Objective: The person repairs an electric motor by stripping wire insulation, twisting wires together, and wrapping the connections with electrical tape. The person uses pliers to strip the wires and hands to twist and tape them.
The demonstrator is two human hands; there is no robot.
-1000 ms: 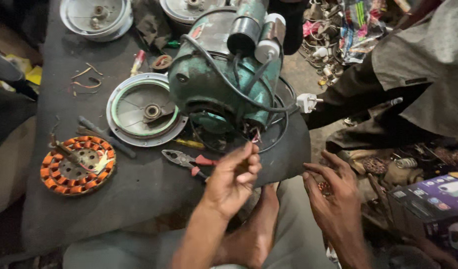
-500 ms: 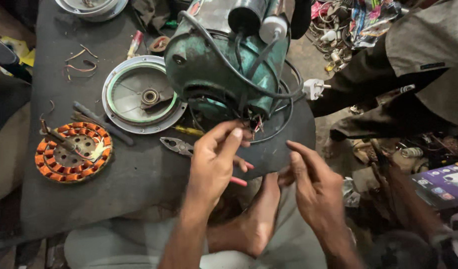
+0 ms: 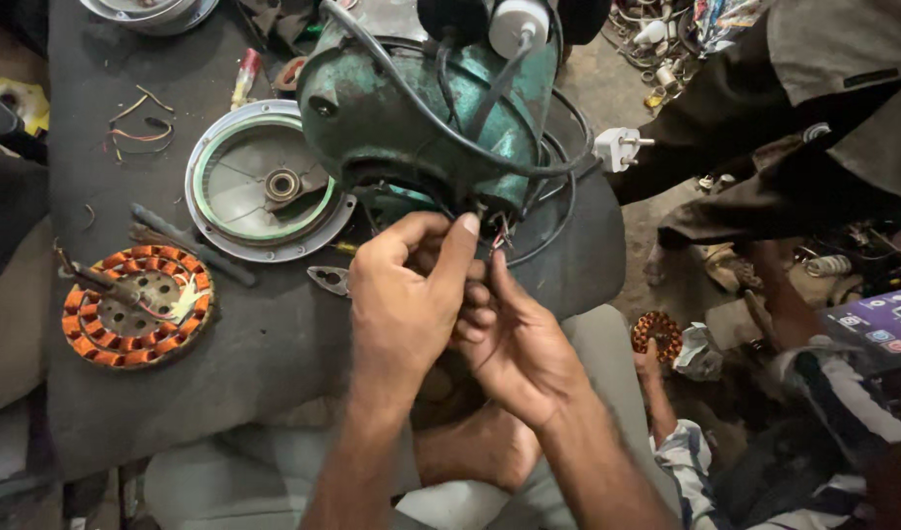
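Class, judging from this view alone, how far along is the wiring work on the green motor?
Done: round cover and copper winding lie removed on the mat. In hand: left hand and right hand meet at loose wires under the green motor. Left: wires unjoined, cover off.

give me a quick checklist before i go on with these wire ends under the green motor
1. Plug out of any socket: ok, the white plug lies loose beside the green motor.
2. Both hands at the wires: ok, left hand and right hand meet at the wire ends.
3. Grip on the wires: cannot tell, fingers hide it.
4. Motor steady on the dark mat: cannot tell.
5. Loose parts clear of the hands: ok, the round cover and orange winding lie apart to the left.
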